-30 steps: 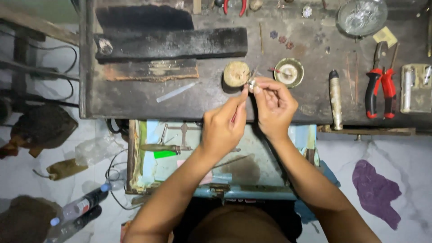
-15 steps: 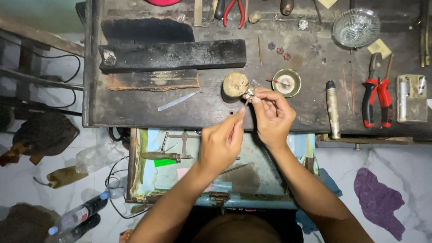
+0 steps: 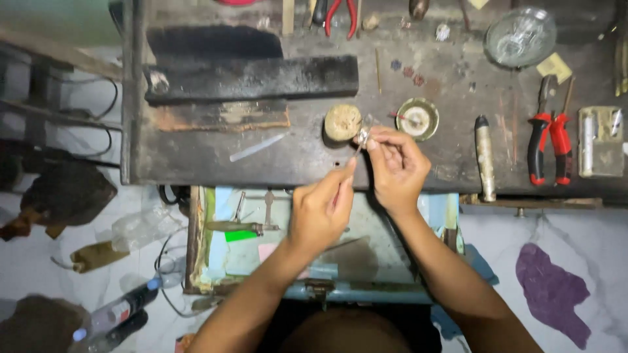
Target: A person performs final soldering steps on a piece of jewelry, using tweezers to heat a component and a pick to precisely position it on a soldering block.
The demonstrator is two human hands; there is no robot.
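Note:
My right hand pinches a small shiny metal piece between thumb and fingertips, just in front of a round wooden block on the dark workbench. My left hand holds a thin pointed tool whose tip reaches up to the metal piece. Both hands hover over the bench's near edge. A small round brass dish sits just right of the hands.
A charred black block lies at the back left. Red-handled pliers, a metal punch, a glass bowl and a small box sit right. An open drawer with tools is below the bench. Bottles lie on the floor.
The two hands stay together on the small metal piece beside the wooden block. The view has shifted slightly, so that the bench sits lower and further right in the frame.

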